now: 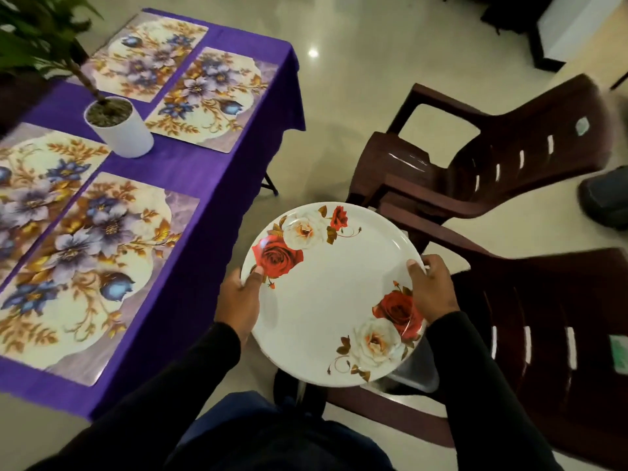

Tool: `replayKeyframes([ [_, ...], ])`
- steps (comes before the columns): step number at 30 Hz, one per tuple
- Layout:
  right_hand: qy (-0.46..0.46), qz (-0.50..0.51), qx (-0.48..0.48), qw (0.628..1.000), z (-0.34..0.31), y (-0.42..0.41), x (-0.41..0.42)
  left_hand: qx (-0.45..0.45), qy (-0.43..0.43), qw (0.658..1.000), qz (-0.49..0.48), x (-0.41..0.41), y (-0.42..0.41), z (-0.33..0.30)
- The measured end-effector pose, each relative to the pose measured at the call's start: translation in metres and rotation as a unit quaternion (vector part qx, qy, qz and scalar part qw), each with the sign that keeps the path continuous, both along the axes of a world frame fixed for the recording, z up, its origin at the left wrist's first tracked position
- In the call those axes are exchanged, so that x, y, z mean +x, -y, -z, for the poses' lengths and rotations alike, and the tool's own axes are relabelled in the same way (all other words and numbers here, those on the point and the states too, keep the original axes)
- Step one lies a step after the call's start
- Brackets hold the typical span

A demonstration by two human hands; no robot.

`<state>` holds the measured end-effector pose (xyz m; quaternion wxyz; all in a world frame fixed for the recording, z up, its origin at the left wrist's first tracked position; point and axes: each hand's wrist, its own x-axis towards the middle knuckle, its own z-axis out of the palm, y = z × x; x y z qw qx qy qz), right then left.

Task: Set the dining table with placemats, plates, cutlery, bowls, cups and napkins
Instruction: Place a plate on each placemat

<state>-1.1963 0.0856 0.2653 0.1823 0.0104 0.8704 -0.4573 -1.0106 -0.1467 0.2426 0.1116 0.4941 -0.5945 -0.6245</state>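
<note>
Both hands are holding a white rose-printed plate (331, 294) by opposite rims in the lower centre of the frame: the left hand (239, 300) is gripping its left edge with the thumb lying over the rim, and the right hand (430, 288) is gripping the right edge the same way. The plate is being held roughly level over the floor, clear of the surface (190, 171), which is lying to the left and upper left of the hands. The nearest placemat (88, 277) is sitting bare at the left of the frame, so the plate's target lies leftward, on the left hand's side. Something metallic is showing under the plate's lower right rim, possibly more tableware on the brown chair (530, 328), though the view there is too hidden to tell.
</note>
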Motion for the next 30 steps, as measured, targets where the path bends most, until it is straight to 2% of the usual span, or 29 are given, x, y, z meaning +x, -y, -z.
replayKeyframes([
  [3,-0.022,-0.025,-0.018,0.999,-0.009,0.026,0.003,-0.016,-0.011,0.998,-0.051,0.017,0.008,-0.013],
  [12,0.002,-0.143,-0.055,0.988,-0.001,0.135,0.028,-0.056,-0.013,0.972,-0.228,0.088,0.052,-0.020],
  [18,0.026,-0.223,-0.050,0.973,0.007,0.225,0.056,-0.026,-0.014,0.955,-0.294,0.142,0.096,-0.015],
  [25,0.052,-0.304,-0.058,0.950,0.023,0.335,0.106,0.014,0.039,0.943,-0.331,0.205,0.158,-0.009],
  [30,0.031,-0.336,-0.037,0.941,0.037,0.395,0.123,0.040,0.022,0.928,-0.370,0.228,0.195,0.005],
])
